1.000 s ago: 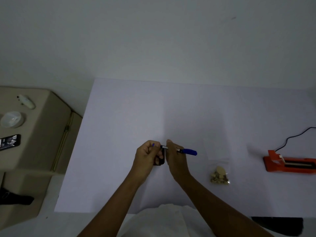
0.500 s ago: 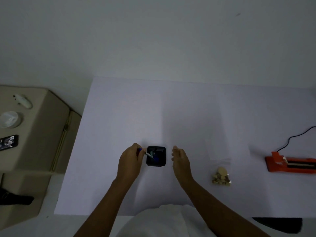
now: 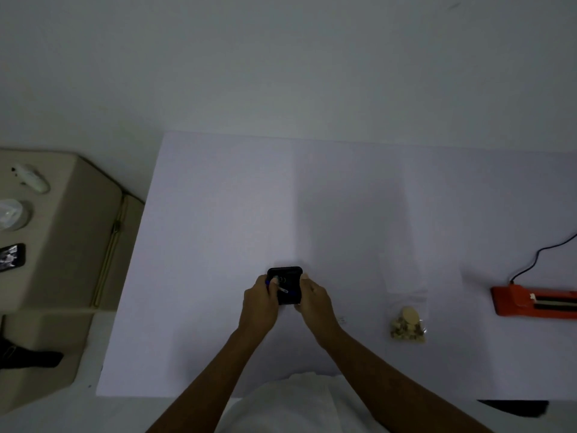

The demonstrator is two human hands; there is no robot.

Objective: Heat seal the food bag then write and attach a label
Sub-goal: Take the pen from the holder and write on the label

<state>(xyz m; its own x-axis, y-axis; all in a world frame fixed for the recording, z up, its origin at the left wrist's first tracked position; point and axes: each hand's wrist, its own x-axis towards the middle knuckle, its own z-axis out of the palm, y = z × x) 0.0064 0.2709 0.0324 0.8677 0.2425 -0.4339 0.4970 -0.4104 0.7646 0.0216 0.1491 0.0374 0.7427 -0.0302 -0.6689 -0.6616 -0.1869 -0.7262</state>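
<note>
Two hands close on a small black square plastic holder at the near middle of the pale lilac desk. The left hand, at the holder's 9 o'clock side, has its fingers curled round a slim blue and silver pen that lies slanted across the holder's mouth. The right hand, at 3 o'clock, clasps the holder's wall with its thumb on the top corner.

The task's thing, a clear plastic food bag with beige pieces, lies flat and untouched, well apart at 3 o'clock from the hands. The orange heat sealer with its black cable sits further out the same way, by the desk's right edge.

The likeliest slip is with the holder, which looks light. If the pen drags on its rim while the right hand's hold is loose, it could tip or skid. An uncapped tip could also streak the desk. No label can be made out, and I cannot tell whether the bag's mouth is sealed. If the pieces slide toward that mouth when the bag is lifted, the seal may fail. A reach toward the sealer could also snag the cable or push the bag
</note>
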